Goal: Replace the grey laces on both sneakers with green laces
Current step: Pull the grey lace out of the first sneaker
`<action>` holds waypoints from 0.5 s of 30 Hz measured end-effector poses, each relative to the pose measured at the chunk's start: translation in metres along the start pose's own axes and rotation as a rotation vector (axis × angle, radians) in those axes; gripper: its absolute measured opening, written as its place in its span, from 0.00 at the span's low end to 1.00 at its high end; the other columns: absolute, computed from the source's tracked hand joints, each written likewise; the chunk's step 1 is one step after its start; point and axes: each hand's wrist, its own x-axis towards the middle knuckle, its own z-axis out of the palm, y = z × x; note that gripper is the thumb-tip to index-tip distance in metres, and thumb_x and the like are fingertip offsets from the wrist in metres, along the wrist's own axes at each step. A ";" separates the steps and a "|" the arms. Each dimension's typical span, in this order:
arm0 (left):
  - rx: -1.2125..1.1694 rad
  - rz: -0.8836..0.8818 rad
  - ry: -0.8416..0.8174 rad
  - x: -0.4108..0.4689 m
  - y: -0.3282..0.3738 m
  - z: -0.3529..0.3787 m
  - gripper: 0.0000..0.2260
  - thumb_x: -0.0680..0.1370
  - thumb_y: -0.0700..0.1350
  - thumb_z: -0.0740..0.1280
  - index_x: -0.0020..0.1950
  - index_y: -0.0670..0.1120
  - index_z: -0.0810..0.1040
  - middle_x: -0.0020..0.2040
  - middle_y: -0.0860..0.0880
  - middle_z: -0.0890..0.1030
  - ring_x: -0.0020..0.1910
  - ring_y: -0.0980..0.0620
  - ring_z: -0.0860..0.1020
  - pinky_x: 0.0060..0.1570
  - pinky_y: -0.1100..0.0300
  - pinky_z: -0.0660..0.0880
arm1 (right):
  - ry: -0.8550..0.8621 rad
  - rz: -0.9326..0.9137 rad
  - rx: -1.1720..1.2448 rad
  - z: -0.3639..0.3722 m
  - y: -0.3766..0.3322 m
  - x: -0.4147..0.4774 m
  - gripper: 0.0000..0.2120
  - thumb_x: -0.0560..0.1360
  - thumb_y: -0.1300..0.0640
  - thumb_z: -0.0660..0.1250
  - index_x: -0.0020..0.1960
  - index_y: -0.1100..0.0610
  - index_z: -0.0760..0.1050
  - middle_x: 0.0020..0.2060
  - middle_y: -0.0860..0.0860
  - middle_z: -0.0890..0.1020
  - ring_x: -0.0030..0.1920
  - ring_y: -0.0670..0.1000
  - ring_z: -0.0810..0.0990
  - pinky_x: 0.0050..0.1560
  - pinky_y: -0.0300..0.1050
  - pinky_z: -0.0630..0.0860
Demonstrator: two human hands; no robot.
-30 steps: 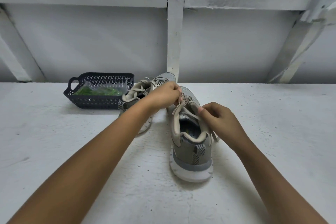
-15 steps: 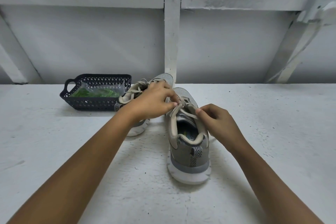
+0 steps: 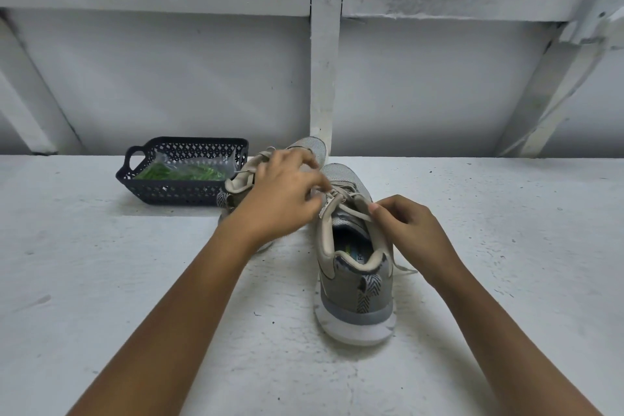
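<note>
Grey mesh near sneaker w/ white foam sole (image 3: pixel 354 312): upright on the white-painted, rough surface (image 3: pixel 118 297), centre-right of view. Heel twd camera, toe twd the white beamed wall (image 3: pixel 439 84).
Pale grey laces, flat fabric (image 3: pixel 342 194): threaded thru the near sneaker's eyelets. One strand crosses the open throat diag.; one loose end trails off the R side onto the surface.
Grey mesh far sneaker, same type (image 3: pixel 308 148): just L of & behind the near one, largely hidden by the L hand. Its own pale laces show at the collar.
L hand (image 3: pixel 280 192): over the gap btwn the 2 sneakers. Fingers curled, tips at the top lace crossing of the near sneaker. Blurred, so can't tell if they pinch the lace or only touch it.
R hand (image 3: pixel 410 230): at the R side of the near sneaker's collar. Thumb & forefinger clamped tog. on a grey lace strand, other fingers curled in.
Bright green laces in a clear plastic bag (image 3: pixel 189 173): lying in the basket, well apart from both hands.
Dark navy plastic basket, lattice walls, loop handle on L end (image 3: pixel 175 194): on the surface just L of the far sneaker. Touching it or not, can't tell.
Wall detail: one upright post behind the sneakers, horiz. rail up top, diag. braces at both sides.
</note>
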 end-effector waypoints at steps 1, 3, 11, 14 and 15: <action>0.018 -0.015 -0.028 -0.001 0.001 0.004 0.09 0.78 0.49 0.64 0.55 0.53 0.80 0.61 0.53 0.70 0.64 0.52 0.60 0.56 0.55 0.54 | 0.003 0.000 0.002 0.000 0.000 0.000 0.07 0.75 0.49 0.66 0.42 0.50 0.79 0.39 0.45 0.82 0.41 0.39 0.79 0.40 0.34 0.72; 0.037 -0.042 -0.032 0.001 0.003 0.009 0.09 0.78 0.50 0.63 0.55 0.52 0.80 0.59 0.53 0.71 0.62 0.52 0.62 0.51 0.58 0.52 | 0.006 -0.006 0.007 0.000 -0.001 0.000 0.07 0.75 0.49 0.66 0.42 0.51 0.79 0.38 0.45 0.82 0.39 0.38 0.78 0.39 0.32 0.72; 0.128 -0.291 0.286 0.002 -0.009 -0.009 0.10 0.79 0.47 0.60 0.55 0.49 0.78 0.57 0.49 0.74 0.60 0.48 0.67 0.51 0.55 0.55 | 0.000 -0.001 0.029 0.000 -0.001 0.000 0.07 0.75 0.50 0.66 0.42 0.51 0.79 0.38 0.44 0.83 0.38 0.39 0.79 0.40 0.36 0.72; 0.122 -0.212 0.292 0.000 -0.013 -0.017 0.12 0.78 0.45 0.62 0.61 0.50 0.77 0.61 0.48 0.73 0.63 0.46 0.66 0.57 0.51 0.60 | 0.001 -0.005 0.033 0.000 -0.001 0.000 0.07 0.75 0.50 0.66 0.40 0.50 0.79 0.36 0.45 0.82 0.36 0.40 0.78 0.39 0.36 0.71; 0.100 -0.142 0.245 0.000 -0.012 -0.017 0.13 0.78 0.45 0.63 0.62 0.52 0.76 0.63 0.49 0.72 0.65 0.46 0.65 0.60 0.50 0.60 | 0.003 -0.006 0.026 0.000 -0.001 0.000 0.07 0.75 0.49 0.66 0.40 0.50 0.78 0.36 0.45 0.82 0.35 0.39 0.77 0.37 0.35 0.70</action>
